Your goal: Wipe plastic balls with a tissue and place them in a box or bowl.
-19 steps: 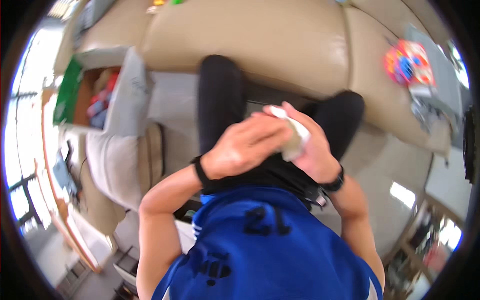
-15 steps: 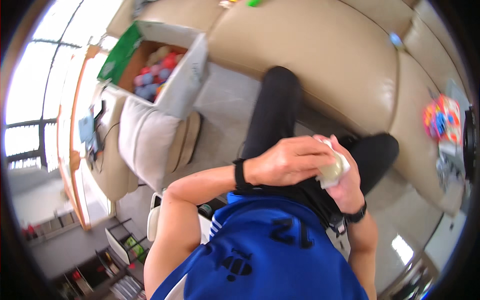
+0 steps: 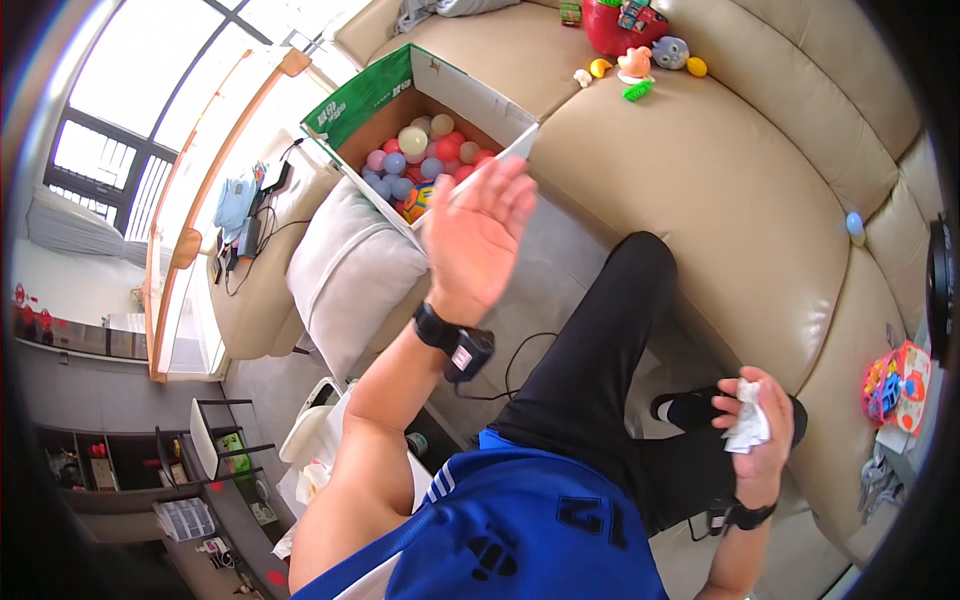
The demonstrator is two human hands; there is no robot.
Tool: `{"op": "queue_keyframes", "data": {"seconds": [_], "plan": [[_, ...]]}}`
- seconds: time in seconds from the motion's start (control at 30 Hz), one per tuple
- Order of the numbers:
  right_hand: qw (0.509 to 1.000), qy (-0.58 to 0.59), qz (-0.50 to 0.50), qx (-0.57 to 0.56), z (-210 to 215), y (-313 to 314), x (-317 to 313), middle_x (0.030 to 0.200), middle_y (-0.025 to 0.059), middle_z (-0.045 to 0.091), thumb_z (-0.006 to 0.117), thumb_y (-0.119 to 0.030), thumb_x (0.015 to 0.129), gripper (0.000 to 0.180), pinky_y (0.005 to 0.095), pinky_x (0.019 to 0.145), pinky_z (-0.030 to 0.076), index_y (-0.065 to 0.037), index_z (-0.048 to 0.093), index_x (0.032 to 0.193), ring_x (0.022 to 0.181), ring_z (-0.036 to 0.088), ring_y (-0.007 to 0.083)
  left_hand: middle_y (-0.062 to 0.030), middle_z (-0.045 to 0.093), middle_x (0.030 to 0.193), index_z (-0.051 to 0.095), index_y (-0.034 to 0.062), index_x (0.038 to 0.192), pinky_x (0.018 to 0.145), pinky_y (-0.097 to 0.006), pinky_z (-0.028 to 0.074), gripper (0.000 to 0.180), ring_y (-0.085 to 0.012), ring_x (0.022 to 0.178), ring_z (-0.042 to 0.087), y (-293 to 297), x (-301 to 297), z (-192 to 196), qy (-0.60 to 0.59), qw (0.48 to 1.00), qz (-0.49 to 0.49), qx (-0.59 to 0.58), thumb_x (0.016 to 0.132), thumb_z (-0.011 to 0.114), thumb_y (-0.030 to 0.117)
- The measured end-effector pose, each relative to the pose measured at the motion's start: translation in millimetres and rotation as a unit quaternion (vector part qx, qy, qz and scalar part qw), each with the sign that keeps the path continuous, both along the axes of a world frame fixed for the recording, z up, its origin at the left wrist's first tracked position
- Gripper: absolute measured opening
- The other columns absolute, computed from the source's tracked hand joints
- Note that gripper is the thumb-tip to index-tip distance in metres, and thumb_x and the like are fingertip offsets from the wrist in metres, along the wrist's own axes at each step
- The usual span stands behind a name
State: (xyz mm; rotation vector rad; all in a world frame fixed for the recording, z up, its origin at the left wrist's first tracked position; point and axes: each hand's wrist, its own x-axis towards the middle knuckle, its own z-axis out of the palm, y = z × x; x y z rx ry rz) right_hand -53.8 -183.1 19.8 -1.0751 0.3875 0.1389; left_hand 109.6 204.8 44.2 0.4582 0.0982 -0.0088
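Observation:
My left hand [image 3: 478, 235] is raised with its palm up and fingers stretched out, holding nothing. It is just in front of the near edge of a green and white cardboard box [image 3: 365, 98]. Many coloured plastic balls [image 3: 392, 163] lie inside, in red, pink, blue and cream. One pale cream ball [image 3: 412, 140] shows on top of them; whether it rests or is in the air I cannot tell. Over my right knee, the curled fingers of my right hand [image 3: 765, 440] hold a crumpled white tissue [image 3: 748, 420].
A beige leather sofa [image 3: 690, 170] curves along the far side, with small toys and a red bag [image 3: 615, 30] on it. A grey cushion [image 3: 350, 270] leans by the box. Cables and devices [image 3: 250, 235] lie at left. Colourful toys [image 3: 895, 388] stand at far right.
The cream ball that was between my hands has left them. My left hand has moved away up and left to the box and opened; my right hand has drawn right, keeping the tissue.

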Motion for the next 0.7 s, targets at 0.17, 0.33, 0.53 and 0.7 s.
{"op": "queue_keyframes", "data": {"seconds": [0.17,0.33,0.53,0.7], "plan": [[0.994,0.029,-0.050,-0.090,-9.8,-105.1,24.9,0.105,0.0205,0.073,0.057,-0.030,0.105,0.040,0.0319,0.058,0.063,0.002,0.059,0.129,0.081,0.076,0.0259,-0.0147,0.070,0.118,0.060,-0.0014,0.132,0.096,-0.038,0.054,0.046,-0.0251,0.104,0.068,-49.7,-7.5,-59.4,0.060,0.972,-0.216,0.067,0.107,0.048,0.035],[0.979,0.081,-0.139,-0.126,-29.7,-235.1,44.6,0.106,0.0149,0.074,0.061,-0.023,0.102,0.030,0.0314,0.070,0.062,0.000,0.067,0.120,0.082,0.075,0.0225,-0.0107,0.072,0.103,0.064,-0.0028,0.127,0.088,-0.033,0.056,0.033,-0.0187,0.091,0.069,-106.5,-7.3,-83.9,0.094,0.925,-0.330,0.165,0.106,0.053,0.019],[0.927,0.096,-0.067,-0.355,-72.2,-316.8,145.3,0.085,0.0061,0.075,0.075,-0.035,0.093,0.029,0.0235,0.050,0.048,-0.006,0.073,0.098,0.065,0.068,0.0113,-0.0084,0.069,0.079,0.068,-0.0003,0.115,0.048,-0.024,0.048,0.021,-0.0134,0.057,0.063,-107.6,-12.4,-81.2,0.070,0.867,-0.237,0.432,0.103,0.059,0.014],[0.813,0.137,-0.112,-0.555,-84.0,-363.5,217.4,0.087,0.0100,0.076,0.079,-0.034,0.085,0.036,0.0263,0.051,0.050,-0.004,0.076,0.105,0.066,0.071,0.0130,-0.0075,0.067,0.071,0.066,0.0005,0.110,0.039,-0.020,0.040,0.017,-0.0123,0.047,0.060,-120.2,-4.5,-80.4,0.102,0.846,-0.233,0.468,0.104,0.057,0.013]]}}
